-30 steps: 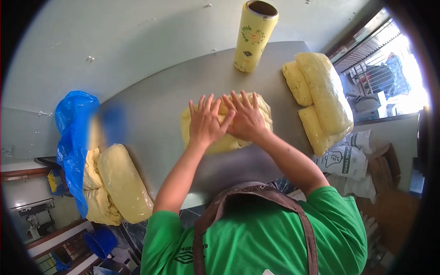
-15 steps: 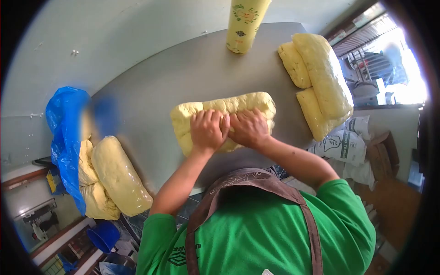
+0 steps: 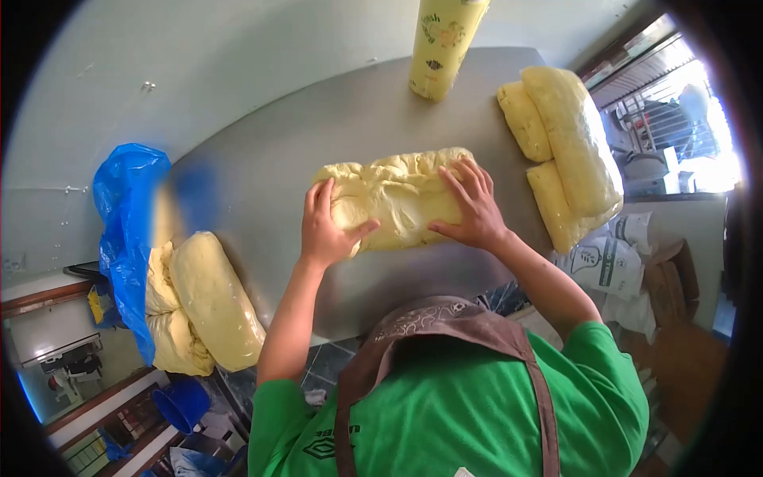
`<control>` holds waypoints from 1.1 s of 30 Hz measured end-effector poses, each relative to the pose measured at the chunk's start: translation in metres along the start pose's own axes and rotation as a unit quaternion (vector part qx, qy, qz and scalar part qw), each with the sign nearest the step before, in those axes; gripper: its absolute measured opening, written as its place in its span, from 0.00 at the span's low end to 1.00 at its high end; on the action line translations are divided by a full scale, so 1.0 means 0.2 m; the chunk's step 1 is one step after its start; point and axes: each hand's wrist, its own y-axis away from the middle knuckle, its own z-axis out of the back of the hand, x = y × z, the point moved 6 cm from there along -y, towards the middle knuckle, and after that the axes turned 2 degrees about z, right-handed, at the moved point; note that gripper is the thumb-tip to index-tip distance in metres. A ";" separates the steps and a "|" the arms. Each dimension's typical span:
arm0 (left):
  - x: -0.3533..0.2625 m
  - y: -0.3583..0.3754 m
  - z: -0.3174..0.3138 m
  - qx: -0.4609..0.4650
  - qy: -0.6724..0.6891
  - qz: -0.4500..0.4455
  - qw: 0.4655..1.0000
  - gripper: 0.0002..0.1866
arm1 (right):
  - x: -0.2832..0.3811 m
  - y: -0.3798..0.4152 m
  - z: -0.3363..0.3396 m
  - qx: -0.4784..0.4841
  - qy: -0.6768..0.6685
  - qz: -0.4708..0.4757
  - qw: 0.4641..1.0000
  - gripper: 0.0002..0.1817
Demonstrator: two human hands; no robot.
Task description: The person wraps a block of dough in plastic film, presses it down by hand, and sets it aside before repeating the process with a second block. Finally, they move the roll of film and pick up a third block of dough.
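Note:
A pale yellow slab of dough (image 3: pixel 397 203) lies in the middle of the metal table, its top dented and creased. My left hand (image 3: pixel 326 230) cups its left end, fingers over the far corner and thumb on the near side. At the right end, my right hand (image 3: pixel 474 205) grips the dough the same way, with its fingers a little spread and the thumb pointing inward. Both palms sit against the dough's ends. The underside of the slab is hidden.
Wrapped dough loaves (image 3: pixel 576 147) are stacked on the table's right. Another wrapped loaf (image 3: pixel 214 298) and a blue plastic bag (image 3: pixel 127 230) lie at the left edge. A printed yellow roll (image 3: pixel 447 52) stands at the back. Sacks (image 3: pixel 600 258) sit beyond the table's right side.
My hands were together, pressing on the middle of the dough. They have moved apart to its two ends, and the slab's top now shows flattened dents. The whole view has shifted slightly.

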 end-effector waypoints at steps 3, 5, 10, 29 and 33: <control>0.05 -0.05 -0.05 0.008 -0.018 -0.012 1.000 0.47 | 0.01 -0.01 -0.08 -0.021 0.004 -0.025 0.999 0.51; 0.07 -0.12 -0.09 0.034 -0.005 -0.005 0.999 0.42 | 0.00 -0.09 -0.11 -0.005 0.015 -0.055 0.998 0.50; 0.15 -0.34 -0.19 0.228 -0.056 0.272 0.933 0.46 | -0.05 -0.34 -0.08 0.112 -0.003 -0.105 0.988 0.48; -0.05 -0.45 -0.29 0.079 -0.142 -0.007 0.987 0.37 | 0.05 -0.48 -0.26 0.182 0.072 -0.107 0.975 0.54; 0.00 -0.66 -0.34 0.297 -0.079 0.128 0.943 0.47 | -0.01 -0.64 -0.26 0.262 0.026 -0.160 0.951 0.46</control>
